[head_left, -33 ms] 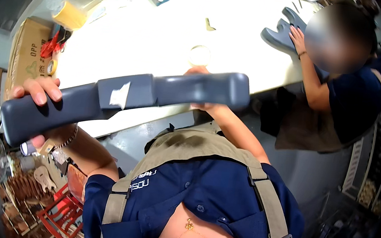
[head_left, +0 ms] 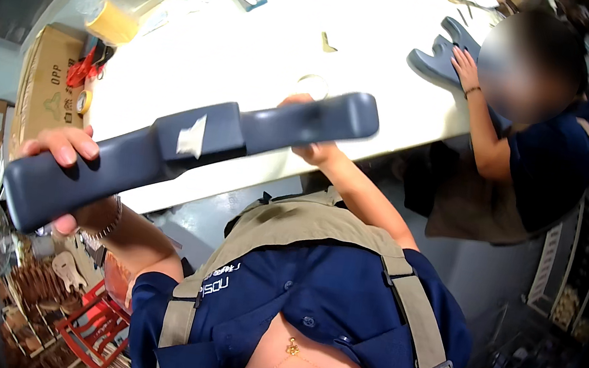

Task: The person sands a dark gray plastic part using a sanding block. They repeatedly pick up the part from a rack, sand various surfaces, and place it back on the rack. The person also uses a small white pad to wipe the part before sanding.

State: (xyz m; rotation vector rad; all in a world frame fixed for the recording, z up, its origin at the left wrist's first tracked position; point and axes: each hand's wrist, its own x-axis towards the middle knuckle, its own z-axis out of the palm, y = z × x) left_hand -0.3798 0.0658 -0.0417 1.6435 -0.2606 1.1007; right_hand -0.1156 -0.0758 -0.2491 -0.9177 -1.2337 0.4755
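A dark blue-grey guitar body (head_left: 115, 163) is held up edge-on in front of me, its right end raised higher than its left. A torn piece of pale tape (head_left: 191, 136) is stuck on the thicker block at its middle. My left hand (head_left: 61, 146) grips the left end, fingers over the top and thumb below. Around the right part closes my right hand (head_left: 316, 152), some of its fingers hidden behind the body. Just beyond it, a pale tape ring (head_left: 312, 86) lies on the white table (head_left: 230, 53).
A co-worker (head_left: 545, 143) at the right has a hand on another dark guitar body (head_left: 440, 63). At the table's left stand a cardboard box (head_left: 51, 81) and a yellow roll (head_left: 113, 22). A red chair frame (head_left: 93, 329) and stacked wooden pieces (head_left: 36, 284) are at lower left.
The guitar body has tilted slightly, its right end rising and shifting a little left while its left end dips. Both hands keep their grip.
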